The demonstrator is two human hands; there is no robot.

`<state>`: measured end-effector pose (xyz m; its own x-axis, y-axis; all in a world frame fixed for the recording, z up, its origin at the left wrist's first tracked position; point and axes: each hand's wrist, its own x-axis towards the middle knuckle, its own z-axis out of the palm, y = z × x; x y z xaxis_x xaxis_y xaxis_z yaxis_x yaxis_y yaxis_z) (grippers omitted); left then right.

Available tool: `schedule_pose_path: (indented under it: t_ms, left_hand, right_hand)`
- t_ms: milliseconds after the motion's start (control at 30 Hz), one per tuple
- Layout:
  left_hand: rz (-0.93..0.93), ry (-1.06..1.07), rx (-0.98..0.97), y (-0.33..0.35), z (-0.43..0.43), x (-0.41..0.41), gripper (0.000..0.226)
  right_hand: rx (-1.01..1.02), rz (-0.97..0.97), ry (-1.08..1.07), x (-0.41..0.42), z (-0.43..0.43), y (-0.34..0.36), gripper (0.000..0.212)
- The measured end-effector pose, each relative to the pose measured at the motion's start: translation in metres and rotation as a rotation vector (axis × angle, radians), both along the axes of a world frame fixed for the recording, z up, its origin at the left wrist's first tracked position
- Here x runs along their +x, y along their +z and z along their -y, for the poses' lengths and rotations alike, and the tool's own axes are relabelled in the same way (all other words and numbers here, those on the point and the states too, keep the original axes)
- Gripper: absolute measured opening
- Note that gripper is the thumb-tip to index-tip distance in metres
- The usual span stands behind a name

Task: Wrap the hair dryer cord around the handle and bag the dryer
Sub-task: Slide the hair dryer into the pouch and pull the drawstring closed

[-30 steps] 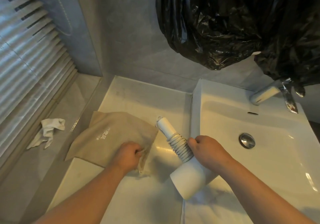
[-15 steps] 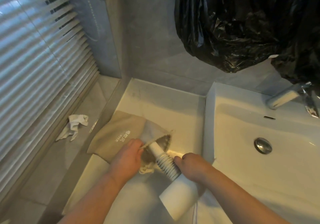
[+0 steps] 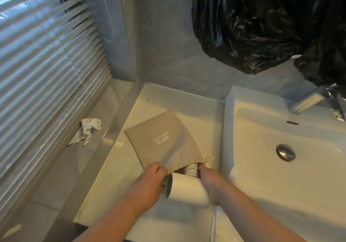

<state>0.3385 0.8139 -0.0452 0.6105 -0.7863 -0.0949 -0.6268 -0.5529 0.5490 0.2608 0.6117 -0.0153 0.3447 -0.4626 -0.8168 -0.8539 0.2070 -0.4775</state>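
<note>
A white hair dryer [image 3: 187, 189] lies on the white counter [image 3: 204, 114] left of the sink. Its handle, wound with coils of white cord [image 3: 191, 169], is pushed inside the mouth of a beige cloth drawstring bag [image 3: 164, 140]; only a few coils show. The dryer's barrel is still outside the bag. My left hand [image 3: 149, 183] pinches the near left edge of the bag's opening. My right hand [image 3: 211, 183] grips the dryer at the barrel's right side, fingers reaching into the opening.
A white basin [image 3: 280, 176] with a chrome drain [image 3: 285, 152] and a chrome tap [image 3: 307, 101] is on the right. A black plastic sack [image 3: 262, 20] hangs above. A crumpled white cloth [image 3: 87, 131] lies on the ledge under the window blinds [image 3: 41, 58].
The bag's mouth was lifted open and the cord-wound handle slid into it; now most of the handle is inside. Both hands moved up and left with the dryer.
</note>
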Motion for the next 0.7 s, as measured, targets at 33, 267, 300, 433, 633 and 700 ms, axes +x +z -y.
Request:
schedule_pose_path:
  t_ms: [33,267,300,433,633,700]
  left_hand:
    - [-0.030,0.045,-0.022,-0.002,0.000,-0.004,0.044]
    - [-0.057,0.190,-0.168,0.004,0.005,-0.011,0.037]
    - [-0.067,0.223,-0.148,0.008,0.006,-0.011,0.037]
    - [-0.146,0.352,-0.057,0.014,0.008,-0.006,0.040]
    - [-0.106,0.355,-0.035,0.016,0.000,-0.011,0.034]
    - [-0.145,0.317,-0.009,0.012,-0.005,-0.017,0.029]
  right_hand:
    - [-0.008,0.008,-0.004,-0.001,-0.001,-0.004,0.051]
    - [-0.137,-0.031,0.134,0.002,-0.013,-0.005,0.042]
    - [-0.119,-0.018,0.109,0.003,-0.014,-0.006,0.042]
    - [-0.075,-0.015,0.070,0.011,-0.025,-0.012,0.045]
    - [-0.170,-0.063,0.153,0.017,-0.038,-0.025,0.040]
    - [-0.163,-0.060,0.179,0.018,-0.040,-0.030,0.042]
